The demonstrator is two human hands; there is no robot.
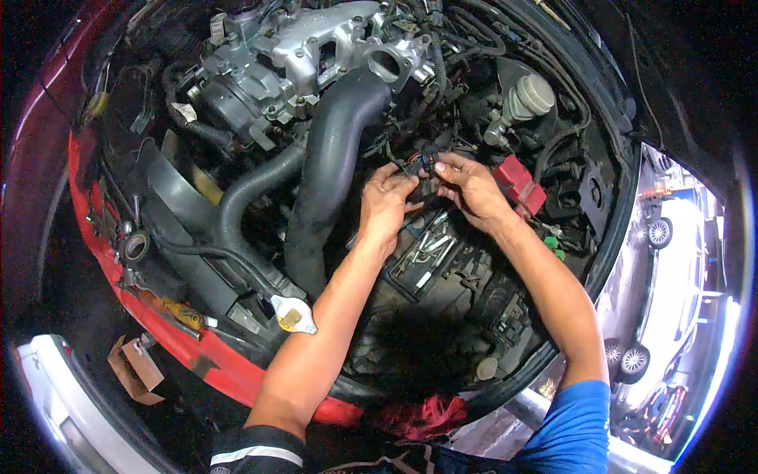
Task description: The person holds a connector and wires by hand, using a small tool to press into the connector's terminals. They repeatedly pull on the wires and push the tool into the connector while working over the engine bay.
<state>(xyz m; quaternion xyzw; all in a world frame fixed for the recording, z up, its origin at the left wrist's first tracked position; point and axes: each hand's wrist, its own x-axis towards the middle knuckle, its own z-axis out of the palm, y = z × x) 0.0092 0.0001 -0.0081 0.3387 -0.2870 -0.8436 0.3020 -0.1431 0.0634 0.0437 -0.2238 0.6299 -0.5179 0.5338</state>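
Both hands meet over the engine bay, at a dark wiring connector (427,162) with thin orange wires running into it. My left hand (387,197) pinches its left side, fingers closed. From the right, my right hand (472,188) grips the same piece between thumb and fingers. The connector's exact shape is partly hidden by the fingertips. Just right of my right hand sits a red plastic cover (519,186). Below the hands lies a black tray (418,257) with several metal tools or bolts in it.
A thick black hose (332,166) runs left of my hands from the silver intake manifold (316,47). The brake fluid reservoir (530,96) stands at upper right. A radiator cap (294,314) lies by my left forearm. The red front edge (229,359) curves below; a cardboard box (136,370) is beyond.
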